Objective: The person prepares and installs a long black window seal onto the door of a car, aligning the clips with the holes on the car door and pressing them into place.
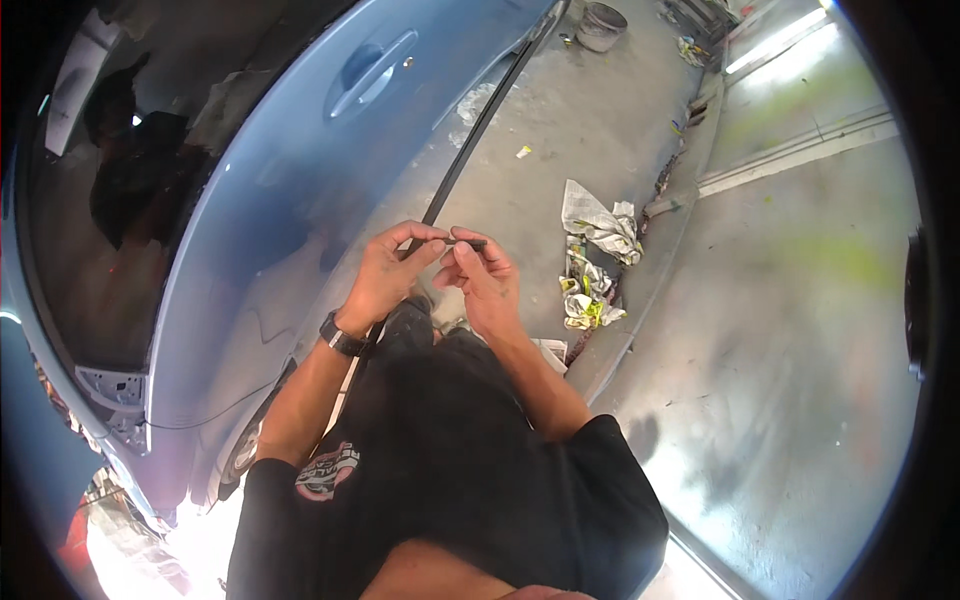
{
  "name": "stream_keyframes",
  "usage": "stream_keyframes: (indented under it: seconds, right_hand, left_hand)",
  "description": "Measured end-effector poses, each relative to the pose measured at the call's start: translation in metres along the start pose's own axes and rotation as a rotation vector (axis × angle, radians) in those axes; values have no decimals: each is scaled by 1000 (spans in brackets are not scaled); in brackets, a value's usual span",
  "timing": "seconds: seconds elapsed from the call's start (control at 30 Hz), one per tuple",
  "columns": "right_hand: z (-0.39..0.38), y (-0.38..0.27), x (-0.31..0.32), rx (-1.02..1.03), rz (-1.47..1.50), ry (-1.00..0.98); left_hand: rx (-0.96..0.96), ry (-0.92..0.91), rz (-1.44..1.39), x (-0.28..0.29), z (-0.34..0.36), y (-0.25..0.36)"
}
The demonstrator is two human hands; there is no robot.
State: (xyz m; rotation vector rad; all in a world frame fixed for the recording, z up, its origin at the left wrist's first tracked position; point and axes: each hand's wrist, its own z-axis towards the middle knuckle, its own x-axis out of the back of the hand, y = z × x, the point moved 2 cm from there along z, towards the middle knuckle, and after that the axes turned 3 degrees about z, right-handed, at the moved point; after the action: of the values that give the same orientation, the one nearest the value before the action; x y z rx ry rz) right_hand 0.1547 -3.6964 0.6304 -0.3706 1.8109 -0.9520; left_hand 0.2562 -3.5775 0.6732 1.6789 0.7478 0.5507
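In front of my chest both hands meet, fingertips almost touching. Between them is a small, thin dark piece [472, 242], too small for me to name. My left hand [385, 280], with a dark watch on its wrist, pinches the left end of this piece between thumb and fingers. The thumb and fingers of my right hand [487, 285] close on its other end. A long, narrow black strip [468, 150] runs diagonally beside the car and passes behind my left hand and wrist; whether that hand also grips it is hidden.
A blue car door [270, 190] with a pull handle [375, 75] stands close on my left. Crumpled newspaper [600, 235] lies on the concrete floor [520, 200] along the right wall [770, 300]. A dirty bucket [601, 27] stands farther off. A thin cable [220, 425] hangs across the door.
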Motion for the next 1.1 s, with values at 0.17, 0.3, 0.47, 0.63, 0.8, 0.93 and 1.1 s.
stream_keyframes:
  seconds: [0.17,0.3,0.47,0.63,0.8,0.93,1.1]
  right_hand:
    - [19,-10,10,5,161,12]
    - [43,-34,14,109,2,-1]
    - [78,-66,16,138,-132,-70]
    - [124,-102,3,-26,-312,-66]
    - [172,-122,2,-75,-487,-86]
    - [209,-129,-5,-14,-483,-86]
    - [244,-147,-19,52,-602,-68]
  left_hand:
    - [-73,-109,16,-4,24,-7]
    - [-49,-240,3,2,40,2]
    - [-13,-284,-49,21,69,-14]
    - [83,-319,-49,42,93,-21]
    - [71,-305,-16,55,120,-43]
    - [83,-281,62,57,131,-47]
    - [119,-305,92,59,140,-43]
